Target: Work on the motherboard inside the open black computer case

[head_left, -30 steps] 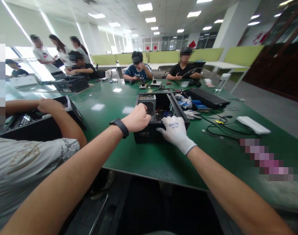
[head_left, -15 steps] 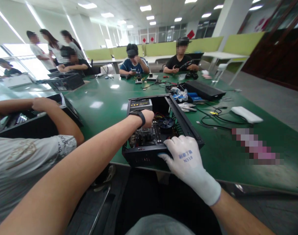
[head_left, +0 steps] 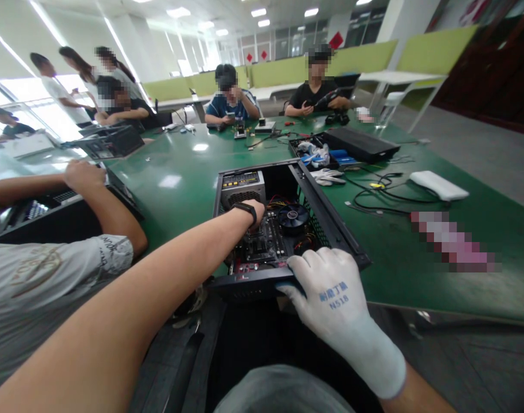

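Observation:
An open black computer case (head_left: 331,219) lies on the green table in front of me, its near edge at the table's edge. Inside it are a power supply (head_left: 241,188) at the far left, a motherboard (head_left: 266,244) and a round black fan (head_left: 293,216). My left hand (head_left: 257,213), bare with a black wristband (head_left: 247,211), reaches into the case over the motherboard. Its fingers are hidden from me. My right hand (head_left: 328,281), in a white glove, grips the case's near rim, thumb on the outer side and fingers over the top.
Right of the case lie loose gloves (head_left: 327,176), black cables (head_left: 378,189) and a white box-like object (head_left: 439,185). Behind stands a black tray with blue items (head_left: 343,156). A co-worker's arm (head_left: 94,198) rests on another case (head_left: 42,221) at left. Several people sit or stand beyond.
The case's near side has come closer to me, with my right hand still on its rim. My left hand sits slightly lower and further left. The view has shifted a little.

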Available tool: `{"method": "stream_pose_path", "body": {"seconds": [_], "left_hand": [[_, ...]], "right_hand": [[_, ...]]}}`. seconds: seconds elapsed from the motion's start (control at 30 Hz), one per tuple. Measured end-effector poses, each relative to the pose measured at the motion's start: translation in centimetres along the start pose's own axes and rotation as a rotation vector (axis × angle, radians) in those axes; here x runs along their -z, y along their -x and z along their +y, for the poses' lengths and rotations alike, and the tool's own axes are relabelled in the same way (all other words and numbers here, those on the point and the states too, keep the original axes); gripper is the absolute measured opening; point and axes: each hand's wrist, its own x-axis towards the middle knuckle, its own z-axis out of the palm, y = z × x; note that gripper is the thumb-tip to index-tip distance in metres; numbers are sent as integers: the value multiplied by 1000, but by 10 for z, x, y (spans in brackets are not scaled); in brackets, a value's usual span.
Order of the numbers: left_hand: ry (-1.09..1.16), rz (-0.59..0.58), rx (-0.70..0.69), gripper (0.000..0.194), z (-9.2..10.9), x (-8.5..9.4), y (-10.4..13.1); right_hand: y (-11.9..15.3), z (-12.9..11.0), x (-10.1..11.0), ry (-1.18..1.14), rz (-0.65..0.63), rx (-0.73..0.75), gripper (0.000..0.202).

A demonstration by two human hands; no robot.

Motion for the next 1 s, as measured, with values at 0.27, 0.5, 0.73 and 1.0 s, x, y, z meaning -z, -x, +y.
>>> {"method": "stream_pose_path", "body": {"seconds": [0.27,0.5,0.73,1.0], "left_hand": [[-20,-26,11,65,2,-2,-7],[-29,-37,22,65,1,-4,-9],[-27,-29,13,64,0,-4,-10],[-34,-23,12,60,2,-1,-7]], "right_hand": [[1,0,-2,-8,33,3,29],[1,-1,-2,-9,54,22,28],[1,2,-5,3,91,28,28],[2,5,-8,28,131,78,34]]}}
